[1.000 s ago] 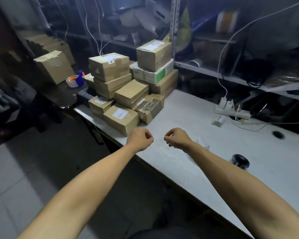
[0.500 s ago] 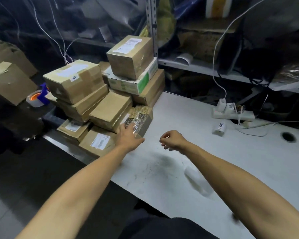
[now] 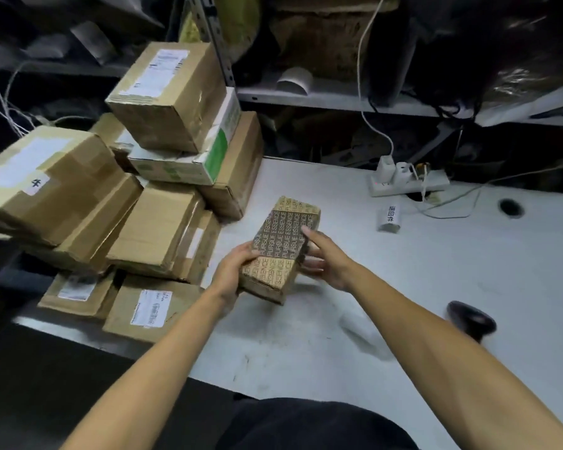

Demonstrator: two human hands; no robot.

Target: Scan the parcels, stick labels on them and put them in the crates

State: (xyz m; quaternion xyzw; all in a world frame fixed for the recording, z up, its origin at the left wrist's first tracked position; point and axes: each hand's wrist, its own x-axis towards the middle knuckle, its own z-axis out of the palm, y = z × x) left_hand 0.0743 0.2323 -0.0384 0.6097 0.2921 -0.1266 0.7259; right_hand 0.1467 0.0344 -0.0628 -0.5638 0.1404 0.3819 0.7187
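Parcel in play: small oblong brown cardboard box printed all over with repeated lettering (image 3: 281,248), held tilted above the white table (image 3: 403,287), just right of the parcel stack. Left hand (image 3: 233,271) grasps its near-left end, thumb on the printed top face, other fingers hidden under the box. Right hand (image 3: 325,258) is at the box's right side with fingers extended, index fingertip touching the top face near the right edge; the rest is motion-blurred, so can't tell whether it actually grips. Stack of plain brown cardboard parcels (image 3: 163,235) sits on the table's left end, several with white shipping labels; one white-and-green carton (image 3: 189,164) sits mid-stack under the top brown box (image 3: 169,95). On the table behind: white power strip (image 3: 407,183) with plugs and white cables, small white paper roll with black characters (image 3: 389,217) just in front of it. Dark round object (image 3: 472,319) near the right forearm, blurred, can't identify. Metal shelving (image 3: 338,99) runs behind the table.
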